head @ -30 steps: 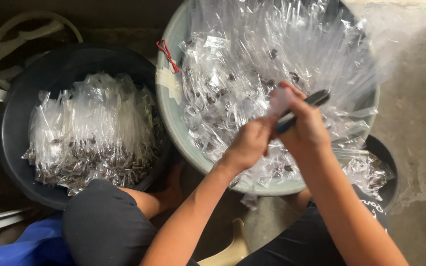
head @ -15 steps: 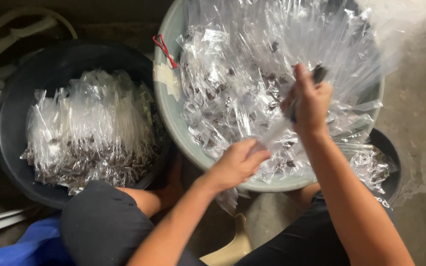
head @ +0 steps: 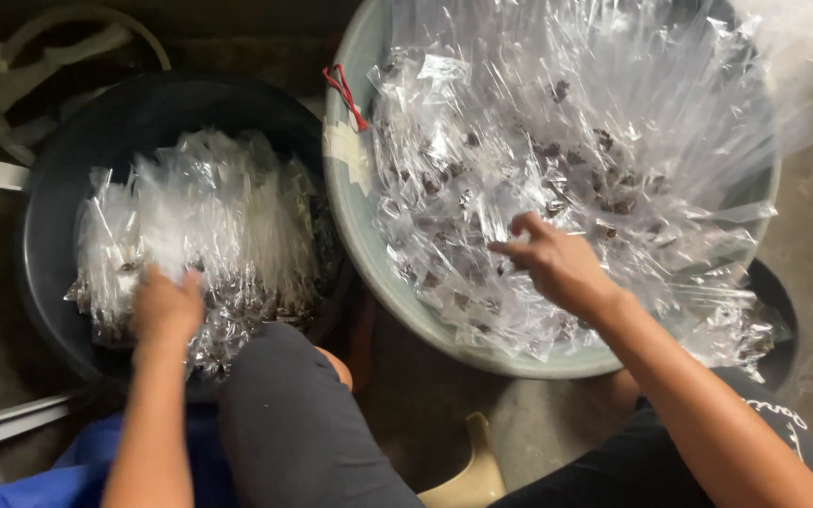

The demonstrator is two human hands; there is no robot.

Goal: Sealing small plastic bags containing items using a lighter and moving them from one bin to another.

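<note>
Reaching down into the dark round basin [head: 58, 282] on the person's left, the left hand [head: 167, 306] rests on a heap of filled clear plastic packets [head: 209, 235], each a long narrow sleeve with a dark lump at one end. The hand is seen from the back, fingers curled down into the heap; whether it is closed on a packet or merely pressing on the pile cannot be told, because the fingertips are buried among the plastic.

The right hand [head: 557, 263] hovers over the larger grey-green basin [head: 355, 216], which stands just beside the dark one, their rims nearly touching. Its fingers are loosely spread and pointing left, touching the loose packets [head: 538, 150] that fill this basin, with nothing clearly pinched between them; the grip looks open. These packets lie in a looser, more tangled mass than those in the dark basin, and some spill over the rim at the lower right, above a second dark container [head: 783, 320] partly hidden below.

A red clip or tie [head: 345, 94] sits on the grey-green basin's rim at its upper left, beside a patch of pale tape. The person's knee [head: 284, 404], in dark grey cloth, rises between the two forearms. A pale ringed plastic object [head: 58, 56] lies on the floor beyond the dark basin.
</note>
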